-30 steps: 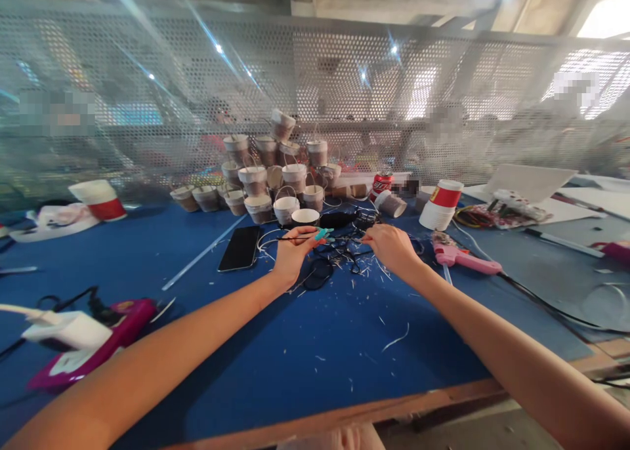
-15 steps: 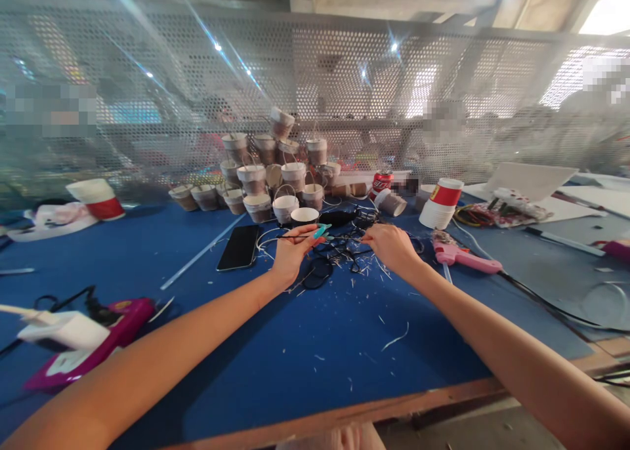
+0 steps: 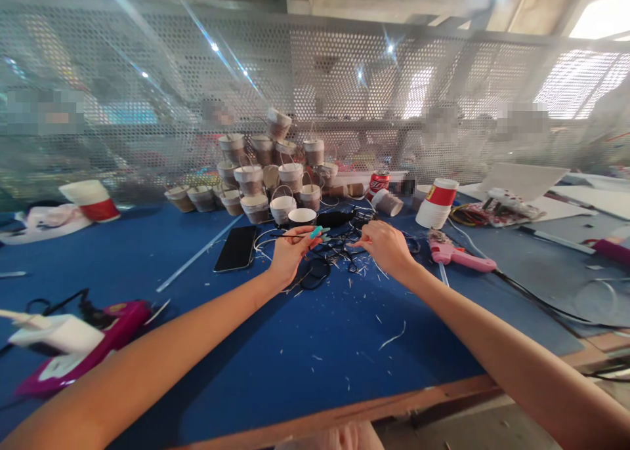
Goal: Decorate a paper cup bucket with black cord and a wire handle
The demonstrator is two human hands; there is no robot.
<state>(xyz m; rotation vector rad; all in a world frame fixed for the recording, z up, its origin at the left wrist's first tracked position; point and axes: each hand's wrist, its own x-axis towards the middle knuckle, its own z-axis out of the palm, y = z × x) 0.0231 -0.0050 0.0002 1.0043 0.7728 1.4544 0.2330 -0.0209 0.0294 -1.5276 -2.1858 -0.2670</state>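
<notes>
My left hand is closed in a pinch on a thin black cord above the middle of the table. Long teal tips, seemingly fingernails, show at its fingers. To the right, my right hand is closed with bent fingers; whatever it may hold is hidden. Beneath and between both hands lies a tangle of black cord among white scraps. Just behind the left hand stands a dark paper cup with a white inside.
Small wrapped buckets with handles are stacked at the back. A phone lies left of my hands, with a purple power strip nearer. On the right are a pink glue gun, stacked paper cups and a red can.
My right hand has turned slightly and its thumb shows more. The left hand keeps its pinch. The whole view has shifted a little.
</notes>
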